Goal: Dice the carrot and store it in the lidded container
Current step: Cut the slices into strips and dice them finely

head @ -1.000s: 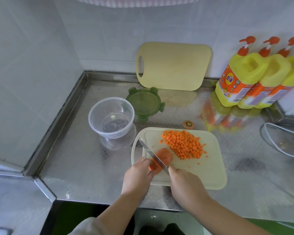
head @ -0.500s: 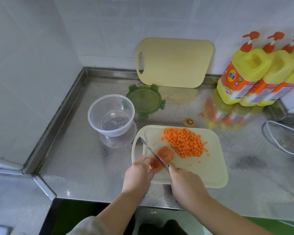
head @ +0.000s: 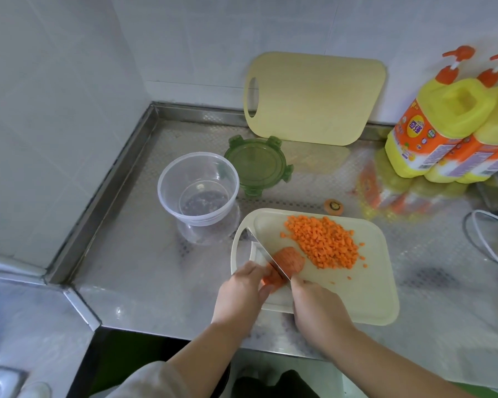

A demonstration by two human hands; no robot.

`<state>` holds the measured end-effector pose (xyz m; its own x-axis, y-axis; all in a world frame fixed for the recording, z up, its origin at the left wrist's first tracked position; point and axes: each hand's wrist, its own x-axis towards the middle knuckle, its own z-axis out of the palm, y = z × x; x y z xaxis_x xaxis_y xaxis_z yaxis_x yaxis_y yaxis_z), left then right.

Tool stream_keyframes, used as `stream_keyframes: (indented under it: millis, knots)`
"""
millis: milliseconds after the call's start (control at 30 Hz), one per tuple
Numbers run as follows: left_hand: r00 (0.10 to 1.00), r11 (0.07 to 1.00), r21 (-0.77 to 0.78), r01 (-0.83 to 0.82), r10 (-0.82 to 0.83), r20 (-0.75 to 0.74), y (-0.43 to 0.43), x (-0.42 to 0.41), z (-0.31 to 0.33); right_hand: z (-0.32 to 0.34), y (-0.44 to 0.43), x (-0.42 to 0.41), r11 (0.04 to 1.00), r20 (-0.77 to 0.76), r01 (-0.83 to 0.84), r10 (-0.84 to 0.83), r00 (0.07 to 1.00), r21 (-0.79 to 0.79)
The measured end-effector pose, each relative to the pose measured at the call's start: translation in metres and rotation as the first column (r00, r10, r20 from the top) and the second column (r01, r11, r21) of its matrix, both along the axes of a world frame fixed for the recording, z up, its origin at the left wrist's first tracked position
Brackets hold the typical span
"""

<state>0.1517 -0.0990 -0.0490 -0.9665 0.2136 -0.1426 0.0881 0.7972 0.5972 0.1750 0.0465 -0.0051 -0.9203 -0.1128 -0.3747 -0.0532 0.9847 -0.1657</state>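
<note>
A pale cutting board (head: 365,294) lies on the steel counter. On it sits a heap of diced carrot (head: 324,245) and a sliced carrot piece (head: 288,261). My left hand (head: 242,294) holds the near end of that piece with curled fingers. My right hand (head: 318,308) grips the handle of a knife (head: 266,258), whose blade lies across the carrot piece and points far-left. A clear round container (head: 198,188) stands left of the board, with its green lid (head: 256,164) lying flat behind it.
A second cutting board (head: 314,99) leans on the back wall. Yellow detergent bottles (head: 440,124) stand at the right. A carrot end (head: 333,206) lies behind the board. A white cable (head: 483,242) loops at the right edge. The counter's raised rim runs along the left.
The knife blade has stayed across the carrot piece with only slight shifts. The head camera has tilted a little, so everything sits slightly differently in view.
</note>
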Motion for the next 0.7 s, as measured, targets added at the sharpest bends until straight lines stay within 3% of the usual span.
stream_keyframes:
  millis: [300, 700]
  knots:
    - [1.000, 0.999, 0.037, -0.018, 0.019, -0.014, -0.002, 0.005, 0.004, 0.019, 0.009, 0.007, 0.999, -0.109, -0.017, 0.014, 0.994, -0.033]
    - [0.999, 0.999, -0.010, -0.046, 0.046, -0.018, 0.000, 0.005, 0.002, 0.022, 0.001, 0.014, 1.000, -0.059, -0.027, 0.028, 0.998, 0.006]
